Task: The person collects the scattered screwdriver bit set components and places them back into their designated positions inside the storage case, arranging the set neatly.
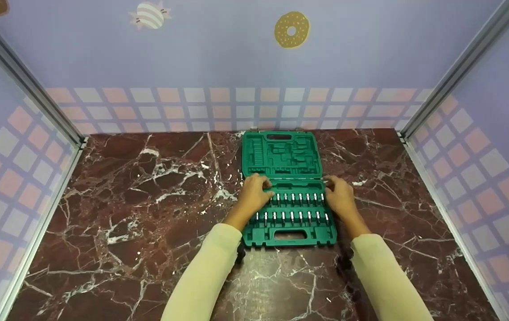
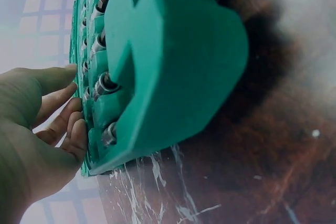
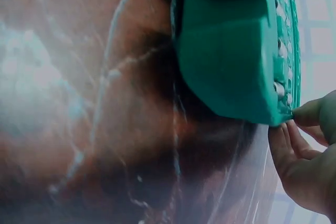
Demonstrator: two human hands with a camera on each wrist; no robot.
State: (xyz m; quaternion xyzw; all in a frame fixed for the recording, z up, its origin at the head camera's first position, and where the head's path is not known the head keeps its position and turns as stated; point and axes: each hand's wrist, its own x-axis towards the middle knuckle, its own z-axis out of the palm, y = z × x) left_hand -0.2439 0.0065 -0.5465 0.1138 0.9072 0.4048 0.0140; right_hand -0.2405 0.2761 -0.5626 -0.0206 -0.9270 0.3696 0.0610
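Observation:
A green plastic socket case (image 1: 281,156) lies unfolded on the table, its moulded lid at the back. Two rows of metal sockets (image 1: 292,217) stand in the front half. My left hand (image 1: 253,196) rests over the case's left side near the hinge, its thumb beside the left end of the upper row. In the left wrist view, that hand's fingers (image 2: 76,129) are bent against the case, with no held object visible. At the right edge near the hinge, my right hand (image 1: 341,198) pinches the case rim between thumb and fingers (image 3: 283,150).
The case stands on a dark red marbled tabletop (image 1: 147,214), close to the patterned back wall (image 1: 219,58). Metal-edged side panels (image 1: 464,196) bound the table left and right. A handle slot (image 1: 290,234) opens in the case's front edge.

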